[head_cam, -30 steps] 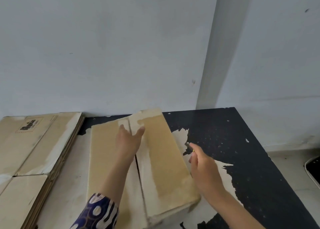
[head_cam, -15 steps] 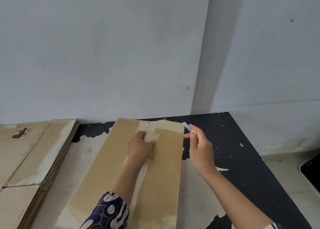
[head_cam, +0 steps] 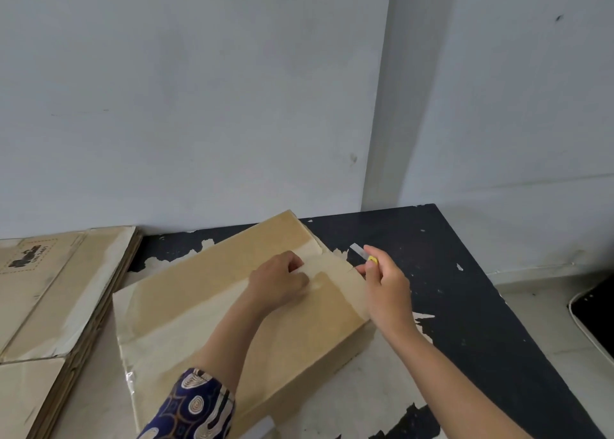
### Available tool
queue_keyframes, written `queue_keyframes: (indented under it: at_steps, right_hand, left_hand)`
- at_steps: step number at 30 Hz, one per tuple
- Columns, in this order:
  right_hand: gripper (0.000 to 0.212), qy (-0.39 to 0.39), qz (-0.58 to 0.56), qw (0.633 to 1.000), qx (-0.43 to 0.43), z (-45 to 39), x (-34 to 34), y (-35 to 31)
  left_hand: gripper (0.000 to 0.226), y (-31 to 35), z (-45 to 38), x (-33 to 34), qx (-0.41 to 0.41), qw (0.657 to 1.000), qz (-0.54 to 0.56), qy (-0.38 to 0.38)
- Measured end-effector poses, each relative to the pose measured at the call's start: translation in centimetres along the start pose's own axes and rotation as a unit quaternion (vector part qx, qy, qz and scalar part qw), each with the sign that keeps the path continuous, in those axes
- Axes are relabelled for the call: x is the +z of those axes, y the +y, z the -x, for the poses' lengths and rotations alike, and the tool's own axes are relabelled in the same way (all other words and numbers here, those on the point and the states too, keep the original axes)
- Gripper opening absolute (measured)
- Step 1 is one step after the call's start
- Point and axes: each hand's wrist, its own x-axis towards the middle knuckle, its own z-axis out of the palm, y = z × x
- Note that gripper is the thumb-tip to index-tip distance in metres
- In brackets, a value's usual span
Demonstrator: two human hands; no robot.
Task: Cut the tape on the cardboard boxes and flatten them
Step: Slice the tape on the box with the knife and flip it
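Brown taped cardboard box (head_cam: 212,309), now turned clockwise at lower centre; left hand (head_cam: 277,284) curled, pressing its top; right hand (head_cam: 387,285) gripping yellow-handled cutter (head_cam: 363,254) beside its right edge.

The cardboard box (head_cam: 212,309) lies on the table (head_cam: 481,305), near its middle. At nine o'clock from it — against the wall (head_cam: 199,106) — sits a stack of flattened boxes (head_cam: 50,299). The left hand (head_cam: 279,284) rests on the box top; at three o'clock, just beside the box's edge, the right hand (head_cam: 387,287) holds a utility knife (head_cam: 363,254).
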Motion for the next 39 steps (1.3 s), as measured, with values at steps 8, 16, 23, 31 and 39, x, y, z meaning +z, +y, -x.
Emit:
queue_keyframes:
  at_steps: [8,16,23,31,39]
  right_hand:
    - [0.035,0.001,-0.039,0.999,0.012,2.4,0.3,0.2]
    - [0.030,-0.077,-0.026,0.997,-0.017,2.2,-0.3,0.8]
    - [0.031,-0.138,0.061,0.988,-0.035,0.4,-0.5,1.0]
    - [0.025,-0.107,0.166,0.973,-0.116,0.5,-0.1,1.1]
    - [0.025,-0.076,0.105,0.984,-0.125,0.9,-0.2,1.2]
  left_hand:
    - [0.037,1.3,0.2,2.3,-0.018,0.993,-0.108,0.048]
    - [0.026,0.5,0.2,2.0,-0.019,0.995,-0.088,0.033]
    - [0.026,0.2,0.4,2.5,-0.015,0.996,-0.078,0.050]
    - [0.026,0.2,0.7,2.5,-0.011,0.996,-0.070,0.058]
    - [0.023,0.3,0.6,2.5,-0.013,0.997,-0.048,0.062]
